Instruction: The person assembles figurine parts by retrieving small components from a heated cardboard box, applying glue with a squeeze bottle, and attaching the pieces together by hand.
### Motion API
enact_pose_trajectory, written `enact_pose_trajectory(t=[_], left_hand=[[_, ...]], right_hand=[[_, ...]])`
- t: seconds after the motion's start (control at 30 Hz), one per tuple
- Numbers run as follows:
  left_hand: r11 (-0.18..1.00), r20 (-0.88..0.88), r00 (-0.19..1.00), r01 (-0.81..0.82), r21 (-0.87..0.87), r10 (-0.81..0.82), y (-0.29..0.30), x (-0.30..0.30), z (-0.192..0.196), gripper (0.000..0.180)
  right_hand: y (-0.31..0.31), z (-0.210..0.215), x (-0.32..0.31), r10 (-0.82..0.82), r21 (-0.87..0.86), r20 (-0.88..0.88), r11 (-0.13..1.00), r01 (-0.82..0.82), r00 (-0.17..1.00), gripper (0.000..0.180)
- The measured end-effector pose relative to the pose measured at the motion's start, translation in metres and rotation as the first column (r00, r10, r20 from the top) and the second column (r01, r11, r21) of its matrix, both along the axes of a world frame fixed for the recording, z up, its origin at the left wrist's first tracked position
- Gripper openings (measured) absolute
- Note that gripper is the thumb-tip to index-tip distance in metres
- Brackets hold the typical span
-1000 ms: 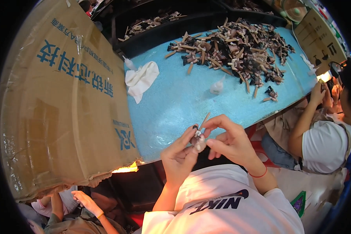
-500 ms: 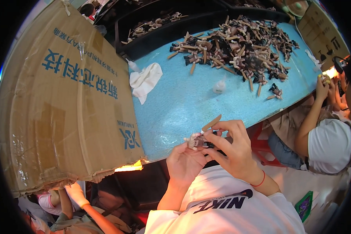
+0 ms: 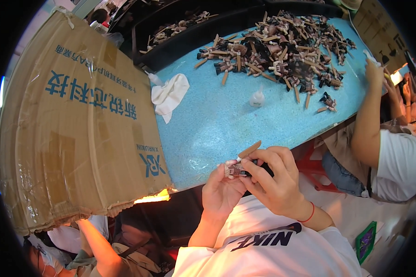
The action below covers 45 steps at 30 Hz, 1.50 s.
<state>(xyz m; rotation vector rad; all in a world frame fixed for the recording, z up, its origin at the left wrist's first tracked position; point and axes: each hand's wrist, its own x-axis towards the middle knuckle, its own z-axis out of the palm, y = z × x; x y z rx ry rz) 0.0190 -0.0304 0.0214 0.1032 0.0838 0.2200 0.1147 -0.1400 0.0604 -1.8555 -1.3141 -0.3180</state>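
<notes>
A small figurine (image 3: 236,171) with a brown top and dark legs is held between both my hands, at the near edge of the blue table. My left hand (image 3: 223,189) pinches it by the head end. Around its leg end, the fingers of my right hand (image 3: 275,177) are closed. A flat tan blade-shaped piece (image 3: 250,149) sticks up from the figurine beside my right fingertips; the spot where the two meet is partly hidden by the fingers. A heap of similar figurines (image 3: 282,51) with tan blades lies at the far side of the table.
A small clear bottle (image 3: 257,98) stands mid-table on the blue surface (image 3: 217,134). A white cloth (image 3: 170,94) lies at the left, by a big cardboard box (image 3: 88,134). One figurine (image 3: 328,101) sits apart from the heap. A co-worker (image 3: 393,161) is at the right.
My hands keep hold of the figurine with barely any shift. The co-worker at the right has reached an arm toward the white item at the table's far right edge.
</notes>
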Motion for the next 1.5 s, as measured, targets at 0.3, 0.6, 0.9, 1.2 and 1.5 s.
enact_pose_trajectory(t=[0.3,0.6,0.9,1.2,1.5], left_hand=[[0.891,-0.022,0.992,-0.104,0.441,0.126,-0.005,0.004,0.006,0.037],[0.315,-0.084,0.884,-0.074,0.946,0.461,-0.012,-0.004,0.012,0.047],[-0.095,0.168,0.856,-0.139,0.986,0.489,-0.005,-0.003,0.016,0.046],[-0.209,0.188,0.85,-0.095,0.973,0.491,-0.006,-0.004,0.019,0.047],[-0.325,0.22,0.824,-0.046,0.945,0.522,-0.008,-0.006,0.023,0.044]], right_hand=[[-0.004,-0.002,0.005,0.007,0.04,-0.13,0.999,-0.002,0.991,0.036],[-0.011,0.007,0.007,0.354,0.341,-0.854,0.934,-0.104,0.382,0.06],[-0.008,0.007,0.013,0.448,0.397,-0.869,0.885,-0.245,0.21,0.05],[-0.01,0.007,0.011,0.433,0.396,-0.891,0.888,-0.231,0.134,0.046],[-0.008,0.008,0.01,0.425,0.397,-0.9,0.89,-0.224,0.092,0.041]])
